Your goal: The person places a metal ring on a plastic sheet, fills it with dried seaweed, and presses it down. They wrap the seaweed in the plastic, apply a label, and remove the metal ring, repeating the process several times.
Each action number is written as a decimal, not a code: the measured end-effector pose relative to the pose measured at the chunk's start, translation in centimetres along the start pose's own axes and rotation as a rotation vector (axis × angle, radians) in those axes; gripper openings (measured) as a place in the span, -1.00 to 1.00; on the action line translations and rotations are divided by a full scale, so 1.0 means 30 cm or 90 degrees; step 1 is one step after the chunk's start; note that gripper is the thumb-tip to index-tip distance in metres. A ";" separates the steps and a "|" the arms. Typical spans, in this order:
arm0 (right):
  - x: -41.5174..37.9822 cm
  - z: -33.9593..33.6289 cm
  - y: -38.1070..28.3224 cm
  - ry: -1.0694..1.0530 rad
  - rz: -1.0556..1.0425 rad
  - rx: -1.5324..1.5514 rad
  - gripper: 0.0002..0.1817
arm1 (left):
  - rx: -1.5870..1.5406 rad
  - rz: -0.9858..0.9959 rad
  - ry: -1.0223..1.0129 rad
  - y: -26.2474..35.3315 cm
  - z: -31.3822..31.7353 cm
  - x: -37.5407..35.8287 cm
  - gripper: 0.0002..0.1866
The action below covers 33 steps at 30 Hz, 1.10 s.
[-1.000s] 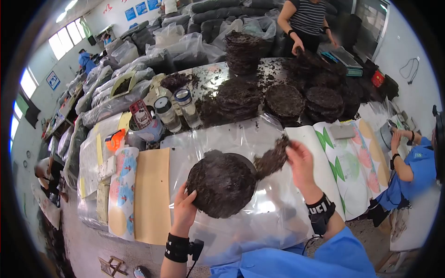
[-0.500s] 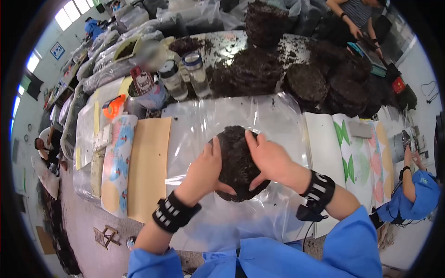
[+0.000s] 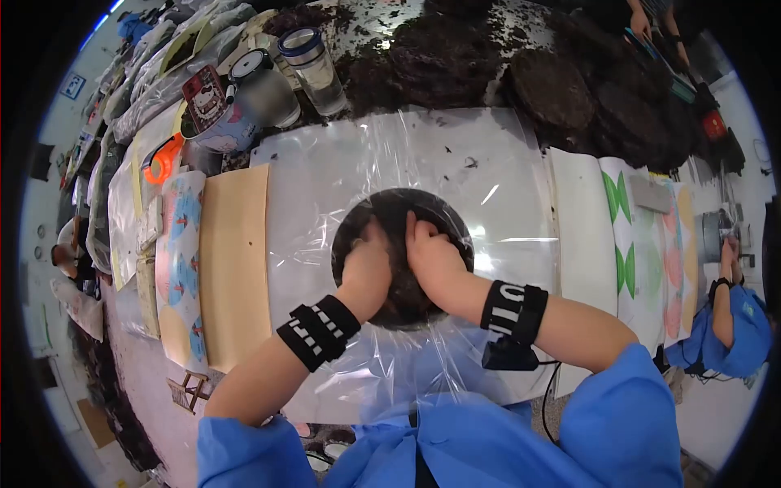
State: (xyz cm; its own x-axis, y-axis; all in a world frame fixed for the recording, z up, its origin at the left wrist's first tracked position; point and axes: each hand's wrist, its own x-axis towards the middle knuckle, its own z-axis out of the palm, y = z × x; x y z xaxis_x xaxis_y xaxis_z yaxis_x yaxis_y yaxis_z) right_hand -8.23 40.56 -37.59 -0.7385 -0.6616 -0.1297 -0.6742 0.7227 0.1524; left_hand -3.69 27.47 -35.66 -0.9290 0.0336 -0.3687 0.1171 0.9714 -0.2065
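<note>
Both my hands are down on a dark, matted round cake (image 3: 396, 279) that looks like dried seaweed. Around it shows a smooth, dark circular rim (image 3: 461, 228). My left hand (image 3: 368, 264) grips the left part of the cake, fingers pointing away from me, their tips against the dark mass. On its right part, my right hand (image 3: 434, 259) grips with bent fingers, the index finger reaching forward. My thumbs are largely hidden. Beneath lies a clear plastic sheet (image 3: 317, 203), creased and shiny, spread over the white tabletop.
Stacks of dark round cakes (image 3: 549, 89) stand at the back right. Back left are a glass jar (image 3: 313, 73), a decorated tub (image 3: 220, 130) and an orange tape dispenser (image 3: 164, 159). Brown card (image 3: 234, 268) lies left. A co-worker in a blue sleeve (image 3: 724, 329) works at right.
My hands have moved from the outer sides of the cake to inside the round outline, fingers now pressing inward. The cake sits slightly higher in view, with a smooth rim showing.
</note>
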 end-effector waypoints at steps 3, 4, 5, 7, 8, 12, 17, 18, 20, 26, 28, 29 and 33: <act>-0.004 -0.010 0.000 0.006 0.002 0.005 -0.26 | 0.023 0.027 0.006 -0.017 -0.003 -0.001 -0.16; -0.024 -0.027 0.006 0.020 0.006 0.008 -0.26 | 0.078 0.065 0.022 -0.025 0.002 -0.007 -0.16; -0.044 -0.042 0.029 0.053 -0.027 0.107 -0.26 | 0.001 0.065 0.031 -0.040 0.014 0.001 -0.12; -0.074 -0.127 0.094 0.014 -0.089 0.264 -0.26 | -0.093 0.046 0.031 -0.081 -0.147 -0.084 -0.11; -0.101 -0.211 0.164 0.026 -0.084 0.260 -0.26 | -0.205 0.036 0.014 -0.090 -0.226 -0.139 -0.09; -0.116 -0.255 0.469 0.388 0.056 0.364 -0.27 | -0.384 0.322 0.273 -0.108 -0.318 -0.219 -0.15; 0.054 -0.002 0.672 -0.019 0.261 0.795 -0.53 | -0.237 0.312 0.229 0.003 -0.136 -0.109 -0.35; 0.062 0.007 0.717 0.003 0.266 0.784 -0.53 | -0.279 0.291 0.199 -0.012 -0.145 -0.117 -0.38; 0.083 0.035 0.823 0.318 0.358 0.728 -0.58 | -0.331 0.255 0.164 -0.032 -0.158 -0.139 -0.40; 0.253 0.167 1.266 0.445 0.694 0.475 -0.23 | -0.384 0.293 0.162 -0.038 -0.155 -0.124 -0.54; 0.343 0.190 1.300 0.341 0.756 0.514 0.12 | -0.361 0.293 0.203 -0.036 -0.146 -0.125 -0.55; 0.397 0.217 1.296 0.361 0.785 0.521 0.08 | -0.336 0.292 0.241 -0.036 -0.146 -0.132 -0.56; 0.364 0.028 1.228 0.323 0.732 1.045 -0.12 | -0.396 0.220 0.203 -0.051 -0.184 -0.203 -0.73</act>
State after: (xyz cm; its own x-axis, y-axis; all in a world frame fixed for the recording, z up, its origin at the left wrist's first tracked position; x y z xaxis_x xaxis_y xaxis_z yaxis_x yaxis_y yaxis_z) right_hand -41.13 60.13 -34.20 -0.8621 0.3477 -0.3686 0.4041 0.0329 -0.9141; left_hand -0.14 27.08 -28.11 -0.9426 0.3333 -0.0216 0.2878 0.8433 0.4539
